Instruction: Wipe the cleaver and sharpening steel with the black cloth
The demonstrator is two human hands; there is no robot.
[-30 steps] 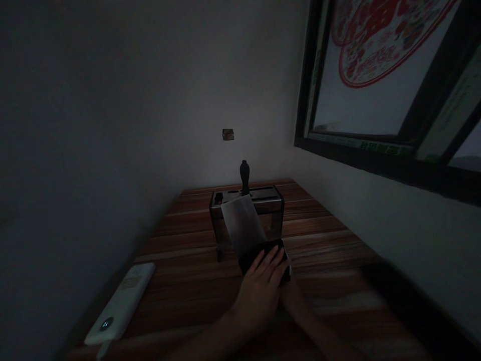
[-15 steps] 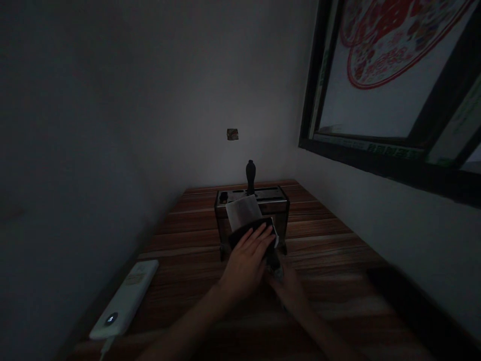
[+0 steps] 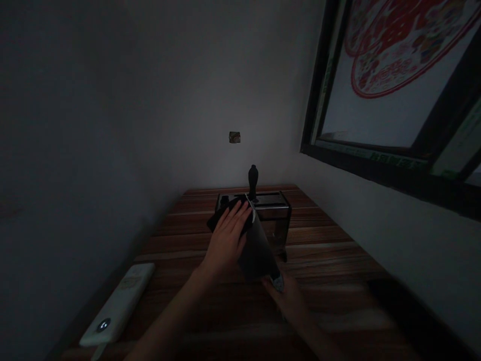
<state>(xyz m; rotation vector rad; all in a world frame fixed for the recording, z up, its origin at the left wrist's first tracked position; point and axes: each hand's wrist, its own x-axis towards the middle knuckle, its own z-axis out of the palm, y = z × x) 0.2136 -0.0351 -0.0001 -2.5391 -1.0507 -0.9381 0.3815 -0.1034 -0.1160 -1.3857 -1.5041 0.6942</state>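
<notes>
My right hand (image 3: 288, 296) is closed around the handle of a cleaver (image 3: 257, 255), whose broad metal blade points forward and to the left. A black cloth (image 3: 215, 221) lies under my left hand (image 3: 227, 233), which presses it against the far part of the blade with the fingers together. Part of the blade is covered by the cloth and hand. Just behind stands a knife block (image 3: 280, 225) with dark side edges and a slotted top. One black knife handle (image 3: 253, 179) sticks up from it.
A white power bank (image 3: 120, 303) with a lit round display and a cable lies at the left on the striped wooden table (image 3: 323, 250). A dark long object (image 3: 409, 306) is at the right edge. Walls stand close; a dark-framed window (image 3: 379, 120) is on the right.
My left hand and the cloth have slid forward and left along the blade toward its far end, baring the part near the handle. My right hand keeps its hold, slightly lower.
</notes>
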